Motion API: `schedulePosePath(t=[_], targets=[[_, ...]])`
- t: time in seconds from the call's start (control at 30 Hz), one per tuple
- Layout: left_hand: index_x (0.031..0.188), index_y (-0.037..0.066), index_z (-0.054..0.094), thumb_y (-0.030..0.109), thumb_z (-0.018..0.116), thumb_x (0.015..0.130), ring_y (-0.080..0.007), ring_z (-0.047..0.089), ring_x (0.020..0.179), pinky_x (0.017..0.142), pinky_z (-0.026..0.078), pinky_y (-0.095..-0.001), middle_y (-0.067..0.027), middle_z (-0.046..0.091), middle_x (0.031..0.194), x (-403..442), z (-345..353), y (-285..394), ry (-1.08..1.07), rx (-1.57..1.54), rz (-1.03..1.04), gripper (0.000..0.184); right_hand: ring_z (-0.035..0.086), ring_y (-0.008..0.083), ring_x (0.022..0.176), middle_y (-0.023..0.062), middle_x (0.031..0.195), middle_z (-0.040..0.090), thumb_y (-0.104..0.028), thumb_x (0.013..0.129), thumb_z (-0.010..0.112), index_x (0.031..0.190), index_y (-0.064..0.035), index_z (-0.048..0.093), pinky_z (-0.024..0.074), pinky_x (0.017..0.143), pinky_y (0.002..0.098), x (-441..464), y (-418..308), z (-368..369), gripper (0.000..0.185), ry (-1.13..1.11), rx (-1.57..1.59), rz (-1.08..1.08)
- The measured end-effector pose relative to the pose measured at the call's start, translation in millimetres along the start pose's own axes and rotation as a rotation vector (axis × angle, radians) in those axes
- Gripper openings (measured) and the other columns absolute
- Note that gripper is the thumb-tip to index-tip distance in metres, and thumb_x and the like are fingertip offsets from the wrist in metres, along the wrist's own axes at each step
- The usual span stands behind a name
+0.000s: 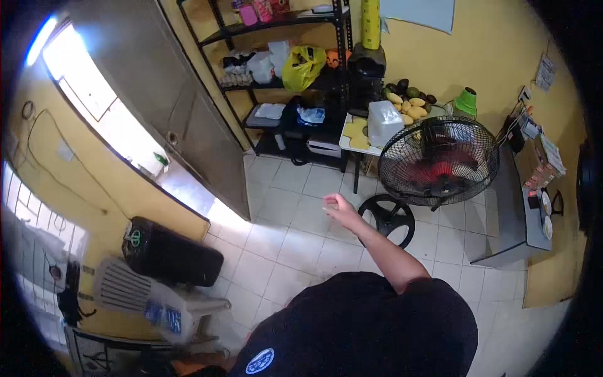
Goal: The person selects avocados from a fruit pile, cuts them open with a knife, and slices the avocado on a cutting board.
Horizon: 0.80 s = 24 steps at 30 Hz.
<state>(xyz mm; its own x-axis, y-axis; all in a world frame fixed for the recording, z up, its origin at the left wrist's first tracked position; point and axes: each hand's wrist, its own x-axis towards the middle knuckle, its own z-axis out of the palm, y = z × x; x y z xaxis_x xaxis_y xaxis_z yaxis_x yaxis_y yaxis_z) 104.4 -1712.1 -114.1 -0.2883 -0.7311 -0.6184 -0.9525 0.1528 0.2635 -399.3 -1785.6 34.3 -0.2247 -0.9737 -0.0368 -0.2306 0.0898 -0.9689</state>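
Note:
My right hand point(340, 211) reaches forward over the tiled floor, its fingers loosely bent and apart, with nothing visible in them. Closest to it is a black stand fan point(440, 160), its round base point(402, 234) on the floor just to the right of the hand; I see no contact. Behind the fan stands a small table point(347, 139) with a white box-like package point(384, 122) and yellow and green fruit point(411, 107). At the bottom left edge a dim bit of skin shows, perhaps my left arm, but the left hand cannot be made out.
A brown door point(157, 94) stands ajar on the left, with bright light beyond. Black shelving point(276, 25) at the back holds a yellow plastic bag point(303, 69). A black suitcase point(173, 251) and a plastic chair point(125, 283) are at left. A grey desk point(512, 207) stands right.

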Motion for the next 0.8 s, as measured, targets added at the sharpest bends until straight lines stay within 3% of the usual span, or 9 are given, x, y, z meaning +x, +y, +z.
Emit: schedulePosePath(t=[0.13,0.2,0.27,0.43,0.53,0.63,0.73,0.8], targets=[[0.116,0.005,0.061,0.023,0.054,0.091,-0.0318,0.065,0.077,0.067,0.051,-0.0423,-0.0163,0.066,0.084,58.4,-50.2,35.7,-0.065,0.147,0.113,0.032,0.061,0.0138,0.093,0.0108,0.123,0.055,-0.010,0.085,0.070,0.135,-0.0078,0.041,0.0508,0.081,0.0309,109.7,-78.2,23.0,0.057,0.005,0.213,-0.096],[0.116,0.005,0.061,0.022,0.052,0.091,-0.0307,0.064,0.075,0.065,0.051,-0.0413,-0.0155,0.066,0.084,107.4,-82.8,57.7,-0.059,0.219,0.178,0.031,0.060,0.0130,0.091,0.0122,0.126,0.053,-0.008,0.086,0.068,0.136,-0.0080,0.039,0.0505,0.081,0.0292,163.3,-104.7,19.7,0.058,0.050,0.275,-0.293],[0.116,0.006,0.061,0.020,0.051,0.092,-0.0297,0.063,0.073,0.064,0.050,-0.0402,-0.0148,0.065,0.083,153.1,-114.3,61.0,-0.067,0.311,0.237,0.030,0.060,0.0125,0.090,0.0130,0.128,0.050,-0.006,0.087,0.066,0.138,-0.0080,0.037,0.0497,0.081,0.0279,207.8,-141.6,-3.2,0.059,0.093,0.421,-0.304],[0.116,0.007,0.061,0.016,0.047,0.094,-0.0270,0.060,0.068,0.059,0.049,-0.0375,-0.0129,0.063,0.081,293.3,-233.2,53.9,-0.079,0.592,0.415,0.028,0.060,0.0134,0.089,0.0120,0.123,0.052,-0.001,0.088,0.061,0.138,-0.0076,0.035,0.0497,0.077,0.0269,335.3,-151.2,-88.1,0.057,0.546,0.574,-0.568],[0.116,0.007,0.062,0.013,0.045,0.095,-0.0255,0.059,0.065,0.057,0.048,-0.0359,-0.0118,0.062,0.079,406.1,-310.6,81.2,-0.046,0.726,0.568,0.028,0.060,0.0152,0.083,0.0097,0.116,0.053,-0.002,0.089,0.059,0.136,-0.0059,0.037,0.0515,0.073,0.0271,382.0,-159.0,-159.1,0.052,0.838,0.602,-0.421],[0.116,0.008,0.062,0.011,0.043,0.096,-0.0239,0.058,0.061,0.054,0.047,-0.0343,-0.0106,0.061,0.078,502.5,-383.3,120.6,-0.030,0.870,0.716,0.028,0.060,0.0156,0.082,0.0092,0.113,0.054,-0.005,0.090,0.057,0.136,-0.0043,0.036,0.0519,0.071,0.0271,405.4,-158.9,-239.4,0.050,1.100,0.503,-0.557],[0.116,0.008,0.062,0.009,0.041,0.097,-0.0228,0.057,0.059,0.052,0.046,-0.0332,-0.0099,0.061,0.077,597.0,-418.2,102.6,-0.097,1.003,0.811,0.028,0.061,0.0176,0.081,0.0105,0.111,0.056,-0.006,0.091,0.058,0.135,-0.0035,0.037,0.0521,0.067,0.0291,402.7,-169.1,-317.3,0.050,1.385,0.493,-0.573],[0.112,0.007,0.061,0.015,0.044,0.097,-0.0195,0.057,0.060,0.052,0.047,-0.0317,-0.0086,0.061,0.077,653.2,-462.6,133.6,-0.483,0.412,0.743,0.024,0.063,0.0200,0.081,0.0101,0.107,0.058,-0.009,0.089,0.060,0.136,-0.0040,0.037,0.0533,0.066,0.0317,408.8,-154.7,-382.8,0.052,1.526,0.462,-0.581]])
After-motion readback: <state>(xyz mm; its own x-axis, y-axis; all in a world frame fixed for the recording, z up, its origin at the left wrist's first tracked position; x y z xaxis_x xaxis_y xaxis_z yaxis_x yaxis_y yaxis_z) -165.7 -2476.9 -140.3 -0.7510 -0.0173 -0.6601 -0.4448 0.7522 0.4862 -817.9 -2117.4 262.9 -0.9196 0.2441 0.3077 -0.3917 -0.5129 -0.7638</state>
